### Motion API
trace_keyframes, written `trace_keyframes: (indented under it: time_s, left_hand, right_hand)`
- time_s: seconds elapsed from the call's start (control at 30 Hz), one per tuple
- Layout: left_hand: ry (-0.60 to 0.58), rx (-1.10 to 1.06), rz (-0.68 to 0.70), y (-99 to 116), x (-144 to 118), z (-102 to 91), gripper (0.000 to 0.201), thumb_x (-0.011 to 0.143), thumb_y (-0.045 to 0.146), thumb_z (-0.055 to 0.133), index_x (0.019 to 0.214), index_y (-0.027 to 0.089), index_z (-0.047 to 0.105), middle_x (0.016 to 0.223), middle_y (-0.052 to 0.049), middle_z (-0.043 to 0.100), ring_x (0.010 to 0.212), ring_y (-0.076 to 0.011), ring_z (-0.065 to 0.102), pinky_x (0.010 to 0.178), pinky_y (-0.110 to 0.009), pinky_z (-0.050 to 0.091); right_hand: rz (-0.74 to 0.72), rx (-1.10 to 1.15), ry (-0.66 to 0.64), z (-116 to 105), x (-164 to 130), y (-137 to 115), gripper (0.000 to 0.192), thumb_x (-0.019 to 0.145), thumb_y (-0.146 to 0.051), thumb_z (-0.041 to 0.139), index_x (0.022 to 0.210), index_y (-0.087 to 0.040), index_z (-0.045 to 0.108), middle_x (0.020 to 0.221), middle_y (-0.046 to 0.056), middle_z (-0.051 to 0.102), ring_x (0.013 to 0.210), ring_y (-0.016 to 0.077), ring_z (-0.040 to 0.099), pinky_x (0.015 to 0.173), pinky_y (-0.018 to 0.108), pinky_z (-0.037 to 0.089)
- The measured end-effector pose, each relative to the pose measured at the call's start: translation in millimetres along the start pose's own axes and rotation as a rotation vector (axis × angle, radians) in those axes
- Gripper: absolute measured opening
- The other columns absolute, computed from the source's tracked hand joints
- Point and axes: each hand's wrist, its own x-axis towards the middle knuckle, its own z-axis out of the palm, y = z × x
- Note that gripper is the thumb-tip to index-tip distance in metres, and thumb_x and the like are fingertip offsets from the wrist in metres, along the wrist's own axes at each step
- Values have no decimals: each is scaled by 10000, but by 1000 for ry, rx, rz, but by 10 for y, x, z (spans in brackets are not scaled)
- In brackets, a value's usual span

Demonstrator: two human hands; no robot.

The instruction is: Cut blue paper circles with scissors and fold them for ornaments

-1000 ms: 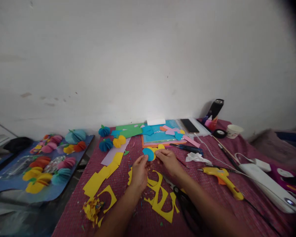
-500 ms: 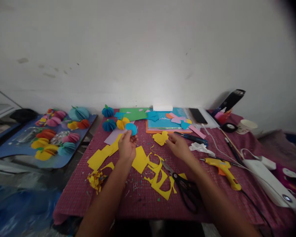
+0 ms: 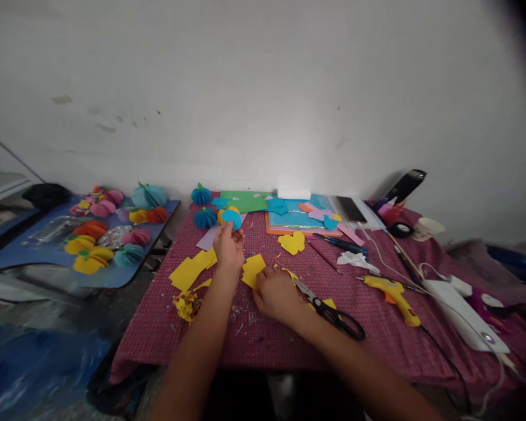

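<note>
Up near the far side of the counter (image 3: 263, 345), with its red checked cloth, the left hand (image 3: 228, 248) pinches a flat blue paper disc (image 3: 232, 219) at its fingertips, face toward the camera. Closer in, the right hand (image 3: 275, 294) presses on a yellow paper sheet (image 3: 252, 269); its grip lies knuckles-up, fingers hidden. Black-handled scissors (image 3: 333, 311) lie beside it, blades pointing toward the hand.

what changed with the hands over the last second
The hands, together on the blue and yellow circles a second ago, have split. The left hand keeps the blue paper circle. The right hand let go of the yellow circles and moved back onto the yellow paper scraps. Scissors and glue gun stayed put.
</note>
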Motion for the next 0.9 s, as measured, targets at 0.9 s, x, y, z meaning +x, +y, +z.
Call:
trace_keyframes:
  time_s: [0.9]
  left_hand:
    - [-73, 33, -61, -54, -52, 18, 306, 639, 289, 773, 847, 168, 583, 660, 24, 615, 549, -104, 598, 567, -235, 451]
  right_hand:
    - [145, 261, 184, 144, 52, 196, 113, 890, -231, 563, 842, -180, 650, 935, 78, 709, 881, 207, 645, 753, 275, 428]
